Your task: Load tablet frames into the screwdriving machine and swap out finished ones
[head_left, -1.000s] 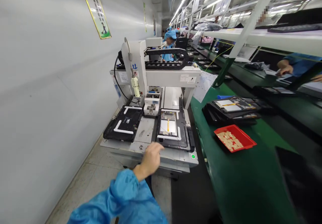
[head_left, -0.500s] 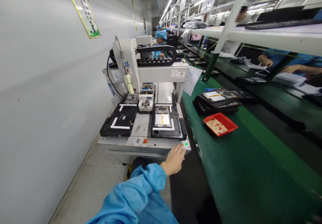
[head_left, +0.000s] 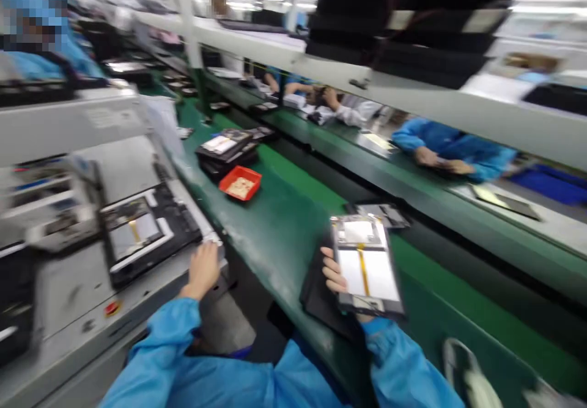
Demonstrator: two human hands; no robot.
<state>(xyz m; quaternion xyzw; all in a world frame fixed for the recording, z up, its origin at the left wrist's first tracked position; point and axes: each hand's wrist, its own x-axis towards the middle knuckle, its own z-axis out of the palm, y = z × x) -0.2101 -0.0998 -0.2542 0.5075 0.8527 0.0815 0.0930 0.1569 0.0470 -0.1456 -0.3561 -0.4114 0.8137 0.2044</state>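
Note:
My left hand [head_left: 204,270] rests on the front right corner of a white bench-top machine [head_left: 59,310], its fingers laid over the edge and nothing in its grip. In my right hand [head_left: 334,273] is an opened tablet [head_left: 367,267], held from beneath with fingertips curled over its left edge. White battery panels and a yellow ribbon cable face up on it. Under the tablet, a dark flat piece [head_left: 316,295] lies on the green bench. Beside my left hand, another opened tablet [head_left: 135,227] sits in a black fixture [head_left: 181,224] with white corner strips.
A red tray [head_left: 254,186] of small pale pieces stands by a stack of opened tablets [head_left: 224,148]. More tablet parts [head_left: 385,215] lie beyond my right hand. A red button [head_left: 111,308] sits on the machine's front. Co-workers' hands [head_left: 443,160] work across the line.
The view has swung to the right. My right hand, out of sight before, now shows with a tablet in it. My left hand stays at the machine's corner, its green button now hidden.

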